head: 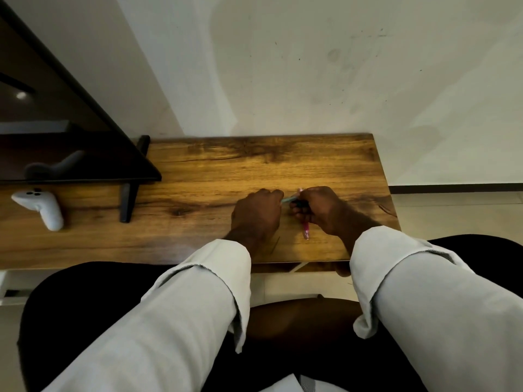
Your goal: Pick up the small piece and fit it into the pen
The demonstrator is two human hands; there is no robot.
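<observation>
Right now, line by line:

Left hand (256,215): knuckles up, fingers curled over the near end of a teal pen (289,199) — only a short stretch of it shows past my fingertips.

Right hand (321,210): fingers closed round a pink pen (305,229) and something dark just above it; what that dark piece is, I cannot tell.

Where the pens are: between my two hands, just above the wooden desk (198,236).

Pink pen axis: long axis runs away from me and back, its clear end sticking out below my right fingers toward my lap, a short pink end showing above them.

Teal pen axis: nearly crosswise, tilted up from my left fingertips toward my right ones.

Risk — slip: both grips are on thin smooth barrels, so a hard pull could pop one free.

Risk — roll: a dropped pen could run off the desk's near edge, just behind my wrists.

Risk — small parts: anything loosened may spring out unseen under my fingers.
</observation>
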